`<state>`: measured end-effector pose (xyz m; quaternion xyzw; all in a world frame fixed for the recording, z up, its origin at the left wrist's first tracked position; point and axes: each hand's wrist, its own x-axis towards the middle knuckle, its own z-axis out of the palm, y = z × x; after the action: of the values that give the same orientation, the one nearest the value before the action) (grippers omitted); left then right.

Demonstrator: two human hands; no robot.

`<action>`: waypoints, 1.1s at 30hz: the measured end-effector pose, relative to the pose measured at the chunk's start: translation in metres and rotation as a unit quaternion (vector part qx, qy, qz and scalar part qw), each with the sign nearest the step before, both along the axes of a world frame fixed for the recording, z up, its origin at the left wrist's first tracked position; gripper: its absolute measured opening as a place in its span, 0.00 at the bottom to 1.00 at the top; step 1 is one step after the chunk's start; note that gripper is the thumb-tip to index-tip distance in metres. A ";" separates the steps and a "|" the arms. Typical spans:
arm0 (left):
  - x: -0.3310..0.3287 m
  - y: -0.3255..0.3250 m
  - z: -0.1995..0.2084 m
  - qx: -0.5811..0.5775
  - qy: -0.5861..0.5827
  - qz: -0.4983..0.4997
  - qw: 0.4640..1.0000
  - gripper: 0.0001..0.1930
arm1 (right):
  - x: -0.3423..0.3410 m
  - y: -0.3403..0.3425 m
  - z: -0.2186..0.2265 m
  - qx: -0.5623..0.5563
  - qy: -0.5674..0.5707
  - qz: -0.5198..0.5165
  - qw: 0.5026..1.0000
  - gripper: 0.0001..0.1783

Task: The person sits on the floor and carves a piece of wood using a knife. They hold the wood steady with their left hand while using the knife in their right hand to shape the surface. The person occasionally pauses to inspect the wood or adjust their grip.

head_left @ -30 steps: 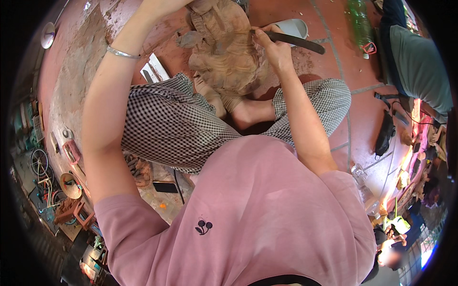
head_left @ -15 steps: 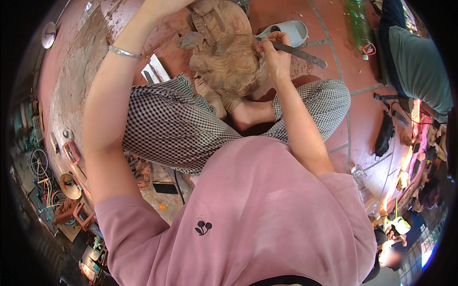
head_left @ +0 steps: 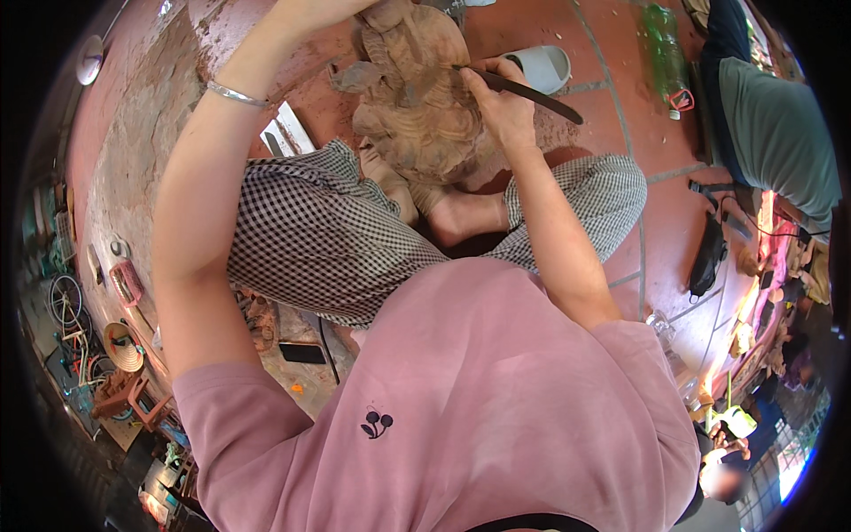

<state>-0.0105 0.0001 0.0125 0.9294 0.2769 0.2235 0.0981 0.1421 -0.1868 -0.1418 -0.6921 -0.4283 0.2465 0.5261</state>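
A brown sculpted figure with carved folds, apparently clay, stands on the floor by my bare feet. My right hand is closed around a long, flat, dark modelling tool. Its narrow tip meets or nearly meets the right side of the figure; its broad end points down to the right. At the top edge, my left hand reaches to the upper part of the figure. The frame cuts off its fingers, so their grip is hidden.
A pale slipper lies right of the figure, with a green bottle beyond. A white board lies by my left knee, a phone beside my hip. Another person's grey-green clothing shows at the right, near a black pouch.
My right hand has shifted slightly left and turned the tool, bringing its narrow tip in against the figure's side. My left arm stays nearly in place.
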 end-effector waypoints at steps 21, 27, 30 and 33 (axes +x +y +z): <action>0.002 0.002 -0.007 0.014 -0.032 -0.005 0.999 0.25 | 0.017 0.004 0.002 0.147 -0.198 0.100 0.964 0.08; 0.003 0.002 -0.007 0.005 -0.034 0.003 0.999 0.25 | 0.025 0.008 0.007 0.053 -0.087 0.083 0.991 0.08; 0.001 0.000 -0.008 0.022 -0.038 0.000 0.999 0.25 | 0.023 0.008 0.009 0.105 -0.173 0.096 0.975 0.08; 0.002 0.000 -0.009 0.029 -0.036 0.006 0.999 0.25 | 0.018 0.010 0.008 0.105 -0.153 0.084 0.979 0.08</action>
<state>-0.0081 0.0002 0.0032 0.9215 0.2716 0.2658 0.0797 0.1603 -0.1769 -0.1343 -0.6241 -0.5840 0.1350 0.5012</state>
